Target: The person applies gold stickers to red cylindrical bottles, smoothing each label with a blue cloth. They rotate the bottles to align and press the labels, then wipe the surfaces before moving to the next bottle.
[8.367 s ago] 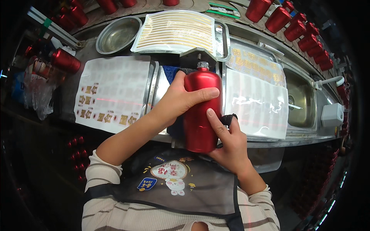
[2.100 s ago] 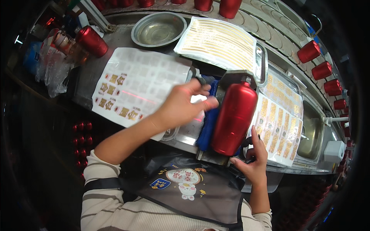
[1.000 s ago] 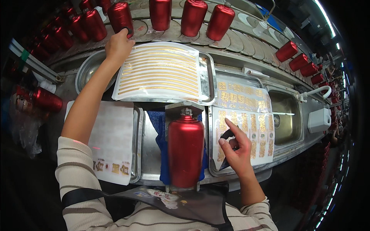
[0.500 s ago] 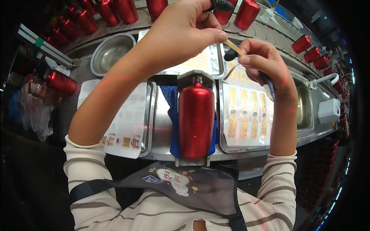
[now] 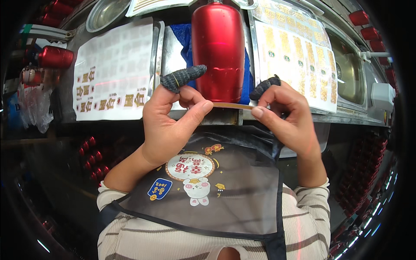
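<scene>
A thin gold-brown strip (image 5: pixel 234 105) is stretched level between my two hands, just at the near end of a glossy red bottle (image 5: pixel 219 50). Thumb and fingers of my left hand (image 5: pixel 171 119) pinch its left end. Its right end is pinched by my right hand (image 5: pixel 288 115). A dark knitted cover sits on one finger of each hand. The bottle lies with its neck pointing away from me, on a blue cloth (image 5: pixel 183 39). Whether the strip touches the bottle, I cannot tell.
To the left, a white sheet (image 5: pixel 115 73) carries several gold characters. On the right lies a sheet of gold strip decals (image 5: pixel 299 56). A metal bowl (image 5: pixel 106 15) stands at the far left. A sink (image 5: pixel 349 69) and white jug (image 5: pixel 383 96) are at right, another red bottle (image 5: pixel 55 57) at left.
Both hands have come down and toward me, from above the far trays to the bottle's near end. The strip is now held level between them. The view has tilted downward.
</scene>
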Action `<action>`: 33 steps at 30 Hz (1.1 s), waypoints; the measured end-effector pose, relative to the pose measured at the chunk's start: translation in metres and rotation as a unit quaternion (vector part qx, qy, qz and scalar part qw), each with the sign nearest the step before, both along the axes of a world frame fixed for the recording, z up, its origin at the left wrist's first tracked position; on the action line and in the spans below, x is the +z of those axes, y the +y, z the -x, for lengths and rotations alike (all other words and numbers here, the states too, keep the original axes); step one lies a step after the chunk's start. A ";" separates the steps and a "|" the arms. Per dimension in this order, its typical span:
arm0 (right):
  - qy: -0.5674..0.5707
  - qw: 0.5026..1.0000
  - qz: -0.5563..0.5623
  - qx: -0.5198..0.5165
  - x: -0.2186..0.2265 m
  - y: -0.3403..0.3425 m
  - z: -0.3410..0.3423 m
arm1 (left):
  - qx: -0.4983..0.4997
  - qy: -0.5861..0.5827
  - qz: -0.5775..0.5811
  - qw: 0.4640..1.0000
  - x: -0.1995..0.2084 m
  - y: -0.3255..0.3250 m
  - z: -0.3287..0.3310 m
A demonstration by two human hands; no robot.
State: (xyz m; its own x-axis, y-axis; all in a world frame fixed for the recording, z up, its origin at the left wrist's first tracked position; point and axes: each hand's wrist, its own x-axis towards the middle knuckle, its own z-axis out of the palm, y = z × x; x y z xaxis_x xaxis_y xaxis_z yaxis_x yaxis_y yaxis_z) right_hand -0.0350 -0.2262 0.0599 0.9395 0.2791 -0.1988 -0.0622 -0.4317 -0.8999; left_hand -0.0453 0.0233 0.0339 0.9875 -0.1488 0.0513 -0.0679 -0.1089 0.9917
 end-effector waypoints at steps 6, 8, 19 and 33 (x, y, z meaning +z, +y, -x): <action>0.036 0.994 -0.078 -0.075 -0.038 0.014 0.011 | 0.034 -0.016 0.003 0.999 -0.026 -0.003 0.013; 0.044 0.991 -0.096 -0.076 -0.036 0.017 0.009 | 0.038 -0.020 0.003 0.999 -0.026 -0.004 0.011; 0.058 0.981 -0.151 -0.105 -0.039 0.019 0.008 | 0.035 -0.024 -0.029 0.999 -0.028 -0.008 0.002; 0.067 0.977 -0.155 -0.128 -0.035 0.020 0.014 | -0.020 -0.021 0.046 0.999 -0.046 -0.002 -0.001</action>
State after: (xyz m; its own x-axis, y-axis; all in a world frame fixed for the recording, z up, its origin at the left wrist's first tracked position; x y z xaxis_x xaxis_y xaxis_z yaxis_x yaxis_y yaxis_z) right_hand -0.0490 -0.2060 0.0253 0.9575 0.1052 -0.2685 -0.2591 -0.0946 -0.9612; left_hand -0.0444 0.0215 -0.0120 0.9778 -0.1799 0.1073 -0.1116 -0.0140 0.9936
